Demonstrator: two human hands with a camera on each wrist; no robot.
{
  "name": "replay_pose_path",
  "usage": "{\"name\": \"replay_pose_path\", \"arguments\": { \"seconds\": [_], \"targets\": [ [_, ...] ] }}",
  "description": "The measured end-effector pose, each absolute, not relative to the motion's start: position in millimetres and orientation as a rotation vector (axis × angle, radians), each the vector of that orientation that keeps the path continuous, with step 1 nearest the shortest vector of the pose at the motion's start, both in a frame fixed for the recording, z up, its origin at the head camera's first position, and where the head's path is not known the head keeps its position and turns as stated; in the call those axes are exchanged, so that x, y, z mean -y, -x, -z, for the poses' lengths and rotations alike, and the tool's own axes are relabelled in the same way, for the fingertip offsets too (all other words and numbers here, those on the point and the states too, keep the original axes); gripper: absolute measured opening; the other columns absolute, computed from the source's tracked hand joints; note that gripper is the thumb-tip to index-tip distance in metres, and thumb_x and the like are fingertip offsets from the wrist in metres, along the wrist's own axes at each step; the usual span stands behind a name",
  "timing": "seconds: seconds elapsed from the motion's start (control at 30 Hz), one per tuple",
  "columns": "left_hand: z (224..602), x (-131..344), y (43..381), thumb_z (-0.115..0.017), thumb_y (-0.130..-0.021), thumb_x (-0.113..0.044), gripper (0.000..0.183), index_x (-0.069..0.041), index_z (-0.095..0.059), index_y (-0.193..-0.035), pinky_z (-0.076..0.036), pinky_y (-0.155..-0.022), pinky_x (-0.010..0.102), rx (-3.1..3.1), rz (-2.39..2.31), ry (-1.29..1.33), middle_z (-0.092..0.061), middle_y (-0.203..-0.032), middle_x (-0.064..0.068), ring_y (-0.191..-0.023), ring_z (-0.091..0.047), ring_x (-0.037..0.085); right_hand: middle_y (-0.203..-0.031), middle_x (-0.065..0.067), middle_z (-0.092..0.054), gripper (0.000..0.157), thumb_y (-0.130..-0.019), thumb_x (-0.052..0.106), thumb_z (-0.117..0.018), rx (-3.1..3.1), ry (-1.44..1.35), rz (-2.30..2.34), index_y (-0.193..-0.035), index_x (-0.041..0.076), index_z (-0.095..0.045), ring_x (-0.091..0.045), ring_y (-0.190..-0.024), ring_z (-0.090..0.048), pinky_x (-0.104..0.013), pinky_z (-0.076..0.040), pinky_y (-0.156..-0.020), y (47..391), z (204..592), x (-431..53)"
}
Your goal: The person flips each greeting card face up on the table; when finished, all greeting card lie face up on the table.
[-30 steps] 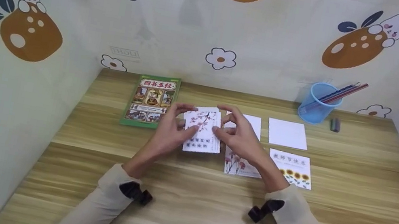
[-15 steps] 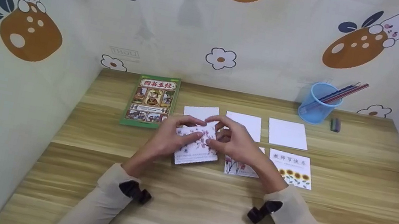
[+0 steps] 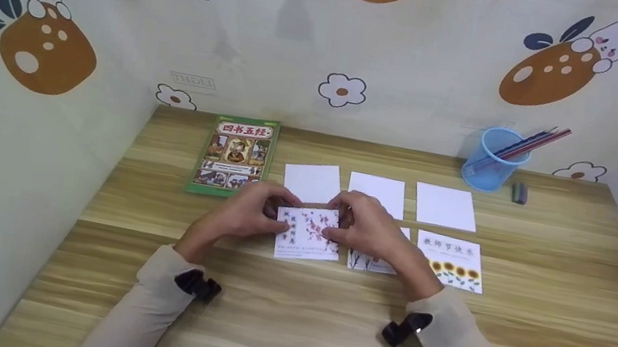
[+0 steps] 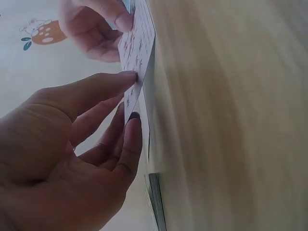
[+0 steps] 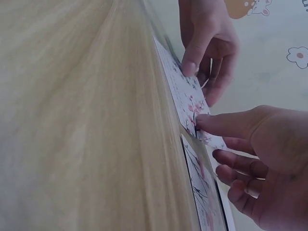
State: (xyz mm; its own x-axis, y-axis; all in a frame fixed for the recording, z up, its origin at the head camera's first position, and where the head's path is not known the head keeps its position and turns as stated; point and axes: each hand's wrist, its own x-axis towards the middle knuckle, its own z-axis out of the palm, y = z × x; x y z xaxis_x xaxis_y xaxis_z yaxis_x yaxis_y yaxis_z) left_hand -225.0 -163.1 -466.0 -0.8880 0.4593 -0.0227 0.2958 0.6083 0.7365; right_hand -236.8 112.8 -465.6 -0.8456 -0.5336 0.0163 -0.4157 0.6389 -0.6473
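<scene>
A white card (image 3: 303, 249) printed with pink blossoms and dark characters lies between my two hands in the head view, just above the table. My left hand (image 3: 249, 209) pinches its left edge, thumb on the printed face and fingers behind. On the other side, my right hand (image 3: 368, 225) pinches the right edge the same way. The left wrist view shows the card (image 4: 139, 53) tilted, with its face up. Partly under my right hand is a card with pink flowers (image 3: 358, 261); the right wrist view shows this flower card (image 5: 199, 183) flat on the table.
Behind the hands lie three blank white cards (image 3: 311, 180) in a row. A sunflower card (image 3: 451, 256) lies to the right. At back left is a green-bordered book (image 3: 237, 148). A blue pencil cup (image 3: 487, 167) and a small eraser-like block (image 3: 519, 193) stand at back right.
The blossom card has been turned sideways, so its characters now stand at the left, and brought down nearer me. A blank card behind it has come into view.
</scene>
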Motion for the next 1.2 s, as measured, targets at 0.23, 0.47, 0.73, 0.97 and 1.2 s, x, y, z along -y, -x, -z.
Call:
{"name": "replay_pose_path", "arguments": {
  "seconds": [0.23, 0.47, 0.73, 0.97, 1.2],
  "targets": [
    [467.9, 162.6, 229.2, -0.088, -0.087, -0.009, 0.042, -0.013, -0.077, -0.127, -0.06, -0.097, 0.04, -2.661, -1.074, -0.631, -0.078, -0.121, 0.004, -0.106, -0.071, 0.02, -0.111, -0.009, -0.069, 0.047, -0.089, 0.033, -0.091, -2.76, 0.771, 0.856, -0.124, 0.006, -0.077, -0.022, -0.1, -0.063, -0.042, -0.056, -0.092, 236.7, 466.2, -113.5],
    [463.4, 158.4, 228.9, -0.086, -0.089, -0.009, 0.041, -0.012, -0.076, -0.129, -0.061, -0.096, 0.04, -2.66, -1.073, -0.638, -0.078, -0.121, 0.005, -0.105, -0.072, 0.021, -0.117, -0.008, -0.068, 0.044, -0.094, 0.036, -0.085, -2.753, 0.808, 0.866, -0.126, 0.008, -0.076, -0.024, -0.107, -0.065, -0.044, -0.057, -0.099, 237.9, 465.0, -118.8],
    [453.4, 122.0, 226.8, -0.081, -0.097, -0.016, 0.039, -0.009, -0.072, -0.134, -0.059, -0.101, 0.044, -2.596, -1.155, -0.757, -0.074, -0.127, 0.01, -0.114, -0.07, 0.03, -0.116, -0.013, -0.068, 0.036, -0.101, 0.028, -0.078, -2.842, 0.694, 1.038, -0.129, 0.007, -0.074, -0.026, -0.1, -0.063, -0.039, -0.054, -0.087, 248.3, 464.4, -169.0],
    [447.2, 66.4, 235.5, -0.075, -0.102, -0.017, 0.048, -0.005, -0.063, -0.146, -0.054, -0.115, 0.045, -2.54, -1.109, -0.879, -0.069, -0.14, 0.017, -0.131, -0.066, 0.033, -0.131, -0.024, -0.065, 0.037, -0.104, 0.02, -0.072, -2.971, 0.451, 1.101, -0.133, -0.001, -0.069, -0.039, -0.117, -0.062, -0.053, -0.053, -0.102, 257.3, 469.0, -236.9],
    [447.3, 1.9, 248.9, -0.072, -0.105, -0.028, 0.055, -0.012, -0.056, -0.155, -0.037, -0.131, 0.041, -2.647, -0.867, -0.892, -0.058, -0.161, 0.008, -0.153, -0.047, 0.029, -0.16, -0.032, -0.047, 0.042, -0.103, 0.012, -0.07, -2.947, 0.364, 1.082, -0.142, -0.003, -0.064, -0.053, -0.15, -0.041, -0.071, -0.033, -0.124, 255.0, 467.9, -282.2]
  ]
}}
